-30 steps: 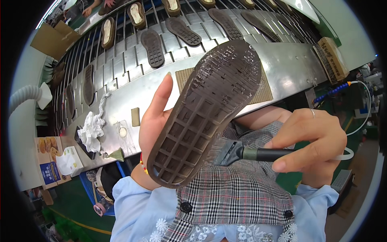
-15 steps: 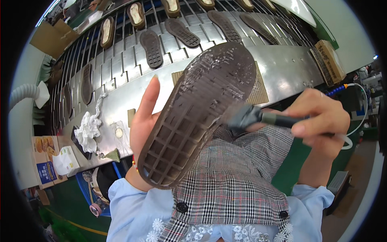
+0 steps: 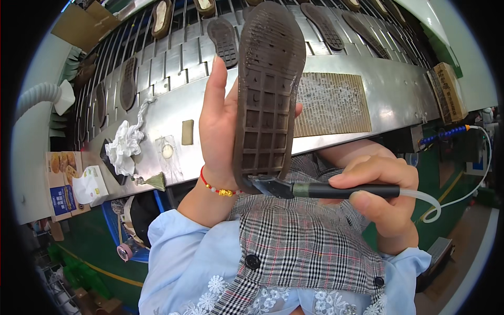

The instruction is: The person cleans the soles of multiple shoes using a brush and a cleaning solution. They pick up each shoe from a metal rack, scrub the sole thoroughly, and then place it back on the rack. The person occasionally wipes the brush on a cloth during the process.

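Note:
My left hand point(image 3: 218, 126) grips a dark brown shoe sole point(image 3: 268, 100) from behind, thumb raised along its left side and a fingertip showing at its right edge. The sole stands almost upright, its grid of square hollows facing me and its wider end at the top. A shiny wet film with whitish specks covers parts of it. Between the thumb and fingers of my right hand point(image 3: 380, 191) is a black-handled brush point(image 3: 346, 190); a clear tube point(image 3: 422, 198) runs from its rear end. The brush's dark tip touches the sole's lower end.
Behind the sole, a ribbed cardboard sheet point(image 3: 336, 102) lies on the metal table point(image 3: 404, 100). Beyond is a slatted conveyor with several soles point(image 3: 223, 42) and shoes point(image 3: 161, 18). Crumpled white cloth point(image 3: 124, 147), a small tan block point(image 3: 187, 132) and a tissue pack point(image 3: 90, 186) sit at left.
The sole has turned more upright and shifted up and right. My right hand has brought the brush down and left, from the sole's middle edge to its lower end.

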A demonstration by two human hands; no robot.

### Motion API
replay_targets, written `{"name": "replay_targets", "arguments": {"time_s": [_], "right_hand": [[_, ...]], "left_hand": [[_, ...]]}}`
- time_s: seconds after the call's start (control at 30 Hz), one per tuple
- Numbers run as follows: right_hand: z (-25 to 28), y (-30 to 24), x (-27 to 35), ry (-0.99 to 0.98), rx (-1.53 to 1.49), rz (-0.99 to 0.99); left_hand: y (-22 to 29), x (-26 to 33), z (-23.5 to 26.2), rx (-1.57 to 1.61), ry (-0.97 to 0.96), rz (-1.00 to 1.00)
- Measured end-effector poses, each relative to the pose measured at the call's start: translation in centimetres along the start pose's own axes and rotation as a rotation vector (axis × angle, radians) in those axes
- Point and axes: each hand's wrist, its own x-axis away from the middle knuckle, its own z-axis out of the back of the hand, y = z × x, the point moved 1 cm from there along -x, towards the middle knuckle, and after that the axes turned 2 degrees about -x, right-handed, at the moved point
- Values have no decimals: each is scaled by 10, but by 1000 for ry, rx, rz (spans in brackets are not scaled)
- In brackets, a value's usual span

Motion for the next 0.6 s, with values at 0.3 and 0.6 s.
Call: {"name": "replay_targets", "arguments": {"time_s": [0.3,0.6], "right_hand": [[-3,-11,-10,-117,215,49],[-11,37,7,137,-776,-311]], "left_hand": [[-4,4,1,-271,223,-82],[-5,4,-1,-311,269,-108]]}}
